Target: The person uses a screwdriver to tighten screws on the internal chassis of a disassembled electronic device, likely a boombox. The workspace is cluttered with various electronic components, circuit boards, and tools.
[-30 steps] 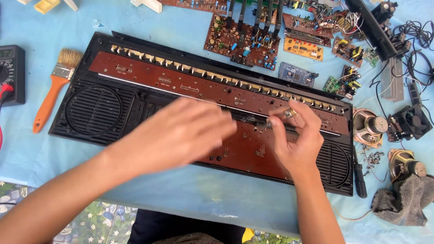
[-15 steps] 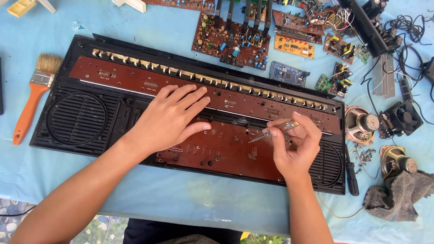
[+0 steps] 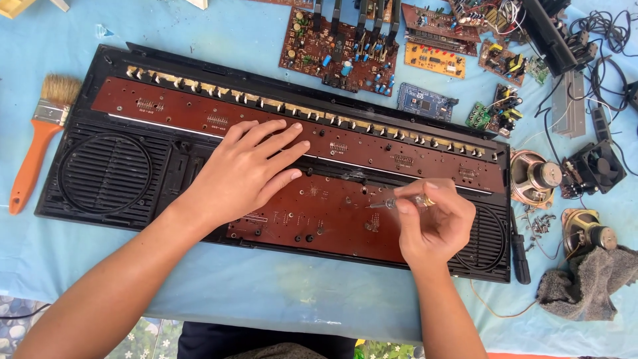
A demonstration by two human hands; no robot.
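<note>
A long black plastic housing (image 3: 100,113) with two round speaker grilles lies open on a blue cloth. Brown circuit boards (image 3: 319,213) sit inside it. My left hand (image 3: 242,169) rests flat on the boards near the middle, fingers spread, holding nothing. My right hand (image 3: 435,223) grips a small screwdriver (image 3: 392,203) with a clear handle. Its tip points left and touches the lower brown board.
An orange-handled paintbrush (image 3: 36,143) lies at the left. Loose circuit boards (image 3: 339,46) and wires crowd the far edge. Two bare speakers (image 3: 535,176), a small fan (image 3: 601,166), loose screws (image 3: 538,223), a black tool (image 3: 520,256) and a grey rag (image 3: 585,282) lie at the right.
My left hand has drawn left and settled flat on the boards. My right hand lowered the screwdriver tip onto the lower board. The view shifted left.
</note>
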